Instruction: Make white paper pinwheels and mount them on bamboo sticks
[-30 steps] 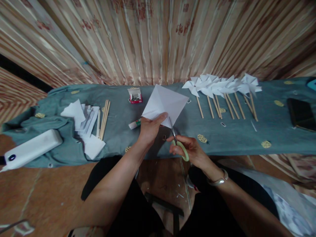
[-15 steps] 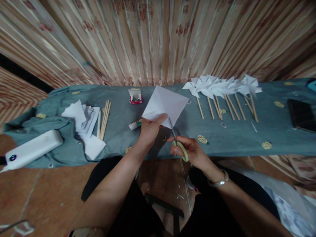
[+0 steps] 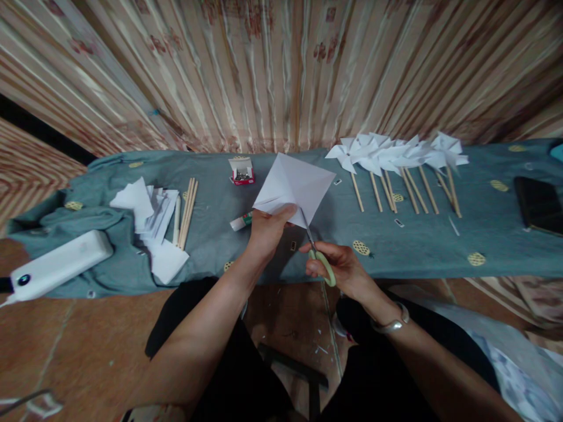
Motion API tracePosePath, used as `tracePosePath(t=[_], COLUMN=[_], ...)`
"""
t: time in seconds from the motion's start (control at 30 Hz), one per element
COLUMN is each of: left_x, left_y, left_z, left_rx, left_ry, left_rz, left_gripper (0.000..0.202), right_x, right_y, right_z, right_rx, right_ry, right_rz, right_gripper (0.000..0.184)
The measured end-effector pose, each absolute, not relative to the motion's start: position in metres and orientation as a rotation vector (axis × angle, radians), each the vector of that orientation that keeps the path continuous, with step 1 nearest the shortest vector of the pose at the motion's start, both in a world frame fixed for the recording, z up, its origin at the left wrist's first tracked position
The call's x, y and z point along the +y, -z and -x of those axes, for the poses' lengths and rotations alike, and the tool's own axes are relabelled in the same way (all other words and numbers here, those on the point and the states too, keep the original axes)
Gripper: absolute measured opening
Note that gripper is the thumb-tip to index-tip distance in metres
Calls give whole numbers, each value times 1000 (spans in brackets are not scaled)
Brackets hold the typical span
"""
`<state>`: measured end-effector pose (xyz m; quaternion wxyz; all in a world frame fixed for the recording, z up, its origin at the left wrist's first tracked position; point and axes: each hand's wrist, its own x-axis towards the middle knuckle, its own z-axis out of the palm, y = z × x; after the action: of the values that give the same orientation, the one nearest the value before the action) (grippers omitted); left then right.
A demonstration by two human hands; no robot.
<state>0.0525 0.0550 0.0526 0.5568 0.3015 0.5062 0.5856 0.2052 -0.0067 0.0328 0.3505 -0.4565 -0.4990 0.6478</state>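
My left hand (image 3: 269, 230) pinches a creased white square of paper (image 3: 301, 179) by its lower left side, thumb on top. Fingers of my right hand (image 3: 336, 264) are in the handles of green-handled scissors (image 3: 323, 265). The scissor blades reach into the paper from its near corner, along a line toward the middle. Just left of my left hand lies a glue stick (image 3: 241, 221), partly hidden by it. Behind it stands an open red and white box (image 3: 243, 173) of small metal pins.
Several white paper pinwheels (image 3: 396, 155) on wooden sticks lie at the back right. A dark phone (image 3: 539, 202) is at far right. On the left are paper pieces (image 3: 160, 217), loose wooden sticks (image 3: 188, 214) and a white device (image 3: 61, 266) on the green cloth (image 3: 422, 249).
Both hands hold almost the same position. The scissors and right hand have shifted very slightly, with the blades still in the paper.
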Motion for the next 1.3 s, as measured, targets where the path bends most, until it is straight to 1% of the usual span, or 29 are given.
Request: tracePosePath(t=[0.7,1.0,1.3], left_x=[51,52,49], left_y=[-51,-50,-54], left_z=[-55,-54,-56], left_rx=[1220,1220,1216], left_ry=[-1335,-1338,-1312], left_rz=[-777,-787,-808], left_gripper=[16,15,16], right_x=[-5,-5,-5], right_y=[-35,-35,-30], right_z=[-204,-203,-206], right_rx=[-1217,-1198,-1233], right_ry=[-1689,-1693,-1648], right_rz=[1228,1223,1215], right_gripper=[39,36,42])
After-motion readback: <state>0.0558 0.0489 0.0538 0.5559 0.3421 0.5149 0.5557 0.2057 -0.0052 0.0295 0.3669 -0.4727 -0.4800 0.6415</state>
